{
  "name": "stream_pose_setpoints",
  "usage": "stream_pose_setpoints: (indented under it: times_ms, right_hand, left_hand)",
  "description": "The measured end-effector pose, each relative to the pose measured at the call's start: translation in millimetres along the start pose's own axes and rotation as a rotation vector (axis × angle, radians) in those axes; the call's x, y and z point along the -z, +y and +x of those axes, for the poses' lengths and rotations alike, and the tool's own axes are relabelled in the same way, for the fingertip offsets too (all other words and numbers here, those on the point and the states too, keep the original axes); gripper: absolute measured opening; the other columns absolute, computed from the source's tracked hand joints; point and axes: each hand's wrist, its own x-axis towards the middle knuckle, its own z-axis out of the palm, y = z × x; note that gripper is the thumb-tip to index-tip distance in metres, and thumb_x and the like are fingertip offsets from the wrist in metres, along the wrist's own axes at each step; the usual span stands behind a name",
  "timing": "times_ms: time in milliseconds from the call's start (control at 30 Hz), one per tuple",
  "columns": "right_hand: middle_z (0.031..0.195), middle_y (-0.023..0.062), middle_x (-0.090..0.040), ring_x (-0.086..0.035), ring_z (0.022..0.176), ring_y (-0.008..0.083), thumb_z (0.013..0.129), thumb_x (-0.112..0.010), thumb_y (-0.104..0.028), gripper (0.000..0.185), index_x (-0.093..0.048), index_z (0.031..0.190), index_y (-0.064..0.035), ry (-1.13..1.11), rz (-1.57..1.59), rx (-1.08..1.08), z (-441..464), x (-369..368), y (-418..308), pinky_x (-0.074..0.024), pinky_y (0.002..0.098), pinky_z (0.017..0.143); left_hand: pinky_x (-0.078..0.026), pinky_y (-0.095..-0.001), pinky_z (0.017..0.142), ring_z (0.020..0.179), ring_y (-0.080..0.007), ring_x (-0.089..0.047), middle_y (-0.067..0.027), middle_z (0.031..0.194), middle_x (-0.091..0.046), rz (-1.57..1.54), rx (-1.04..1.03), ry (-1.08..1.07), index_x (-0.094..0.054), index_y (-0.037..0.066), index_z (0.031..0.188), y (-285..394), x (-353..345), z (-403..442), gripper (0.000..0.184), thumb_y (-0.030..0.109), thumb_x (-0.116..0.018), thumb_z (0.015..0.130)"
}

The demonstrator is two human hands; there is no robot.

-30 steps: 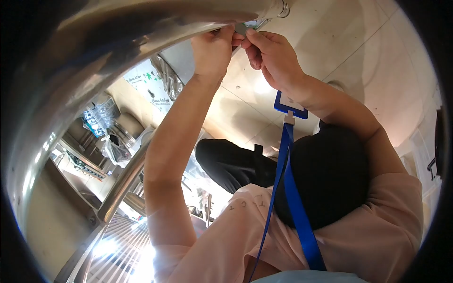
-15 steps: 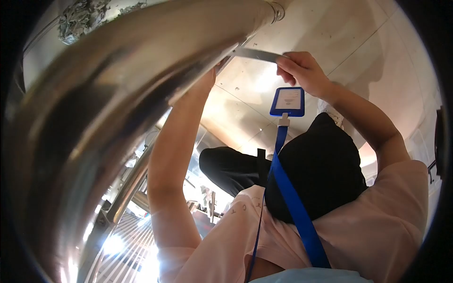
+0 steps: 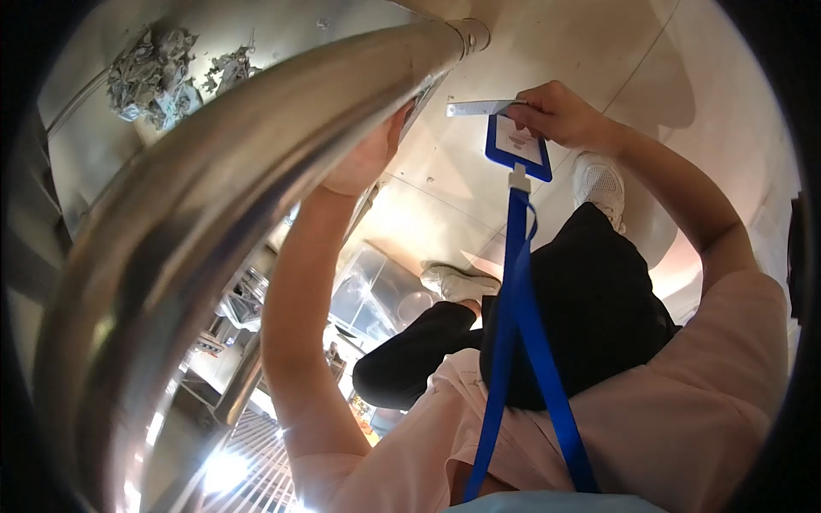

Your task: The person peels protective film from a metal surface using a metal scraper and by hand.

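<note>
My right hand (image 3: 560,115) pinches a flat metal strip (image 3: 479,109), ruler-like, with a small hole near its free end. That end points left toward the metalwork and stands apart from it. Just below these fingers hangs a blue-framed badge (image 3: 516,147) on a blue lanyard (image 3: 517,256), partly covered by the hand. My left hand (image 3: 369,158) reaches up behind a thick, shiny metal tube (image 3: 197,179), close to a metal edge at its far end. The tube hides most of the left fingers, so their grip does not show.
Crumpled debris (image 3: 158,77) lies on a surface at the upper left. A clear plastic bin (image 3: 372,286) stands low by my white shoe (image 3: 457,280). A wire rack (image 3: 248,457) and a metal rail (image 3: 239,380) are at the lower left.
The strip has come away from the metal edge, its holed end now showing. The view has shifted, uncovering more debris and both shoes. The badge has swung and tilted beneath the right hand.
</note>
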Motion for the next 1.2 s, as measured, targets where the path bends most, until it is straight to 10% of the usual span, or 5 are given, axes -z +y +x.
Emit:
stream_pose_setpoints:
  times_ms: [400, 767, 1200]
  right_hand:
    - [0.051, 0.0023, -0.048, -0.043, 0.043, 0.0087, 0.089, -0.047, -0.028, 0.035, -0.058, 0.071, -0.0003, 0.184, 0.173, -0.067, -40, -19, 27, -0.0358, 0.0247, 0.041]
    - [0.054, 0.0038, -0.051, -0.043, 0.045, 0.0098, 0.087, -0.049, -0.026, 0.033, -0.06, 0.073, 0.0005, 0.18, 0.189, -0.09, -37, -35, 32, -0.0359, 0.0254, 0.043]
    - [0.052, 0.003, -0.05, -0.044, 0.046, 0.0101, 0.088, -0.047, -0.027, 0.033, -0.058, 0.072, 0.0, 0.173, 0.132, -0.044, -30, -42, 25, -0.0364, 0.0251, 0.045]
  left_hand:
    - [-0.047, -0.0239, 0.047, 0.054, -0.0159, -0.056, -0.0037, 0.066, -0.054, 0.076, -0.413, 0.059, -0.05, 0.003, 0.089, -12, -6, 18, 0.025, -0.001, -0.063, 0.068]
    - [-0.049, -0.0311, 0.054, 0.063, -0.0235, -0.059, -0.0054, 0.077, -0.062, -0.475, 0.312, 0.269, -0.049, 0.005, 0.087, -4, -29, -4, 0.026, 0.005, -0.067, 0.069]
    - [-0.049, -0.0282, 0.052, 0.063, -0.02, -0.062, -0.0074, 0.076, -0.063, -0.032, -0.079, 0.131, -0.047, 0.004, 0.091, -5, -17, 7, 0.028, 0.001, -0.067, 0.071]
